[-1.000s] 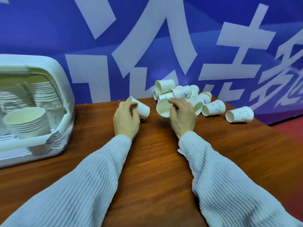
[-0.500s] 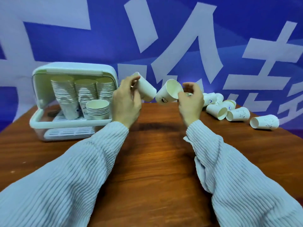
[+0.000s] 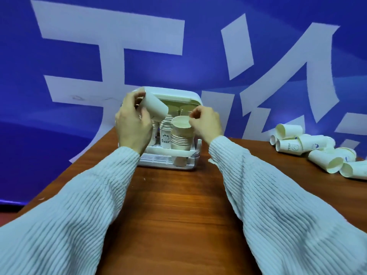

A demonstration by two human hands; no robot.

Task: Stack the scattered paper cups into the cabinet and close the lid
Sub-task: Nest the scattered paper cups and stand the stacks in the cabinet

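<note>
The white cabinet (image 3: 186,153) stands open at the table's far edge, with tall stacks of paper cups inside. My left hand (image 3: 133,126) grips a white paper cup (image 3: 155,106), tilted, in front of the cabinet's upper left. My right hand (image 3: 206,122) pinches the rim of the top cup (image 3: 180,123) sitting on a short upright stack (image 3: 180,139) at the cabinet's front right. The cabinet's lid (image 3: 174,95) is raised at the top. A cup marked "Bear" (image 3: 165,138) stands in the cabinet behind my left hand.
Several loose paper cups (image 3: 317,149) lie on their sides at the right of the brown wooden table (image 3: 178,215). A blue banner with large white characters (image 3: 178,46) fills the background. The table's left edge runs diagonally near my left sleeve.
Both hands carried their cups left from the loose pile to the cabinet. The right hand's cup now sits on the short front stack; the left hand still holds its cup up.
</note>
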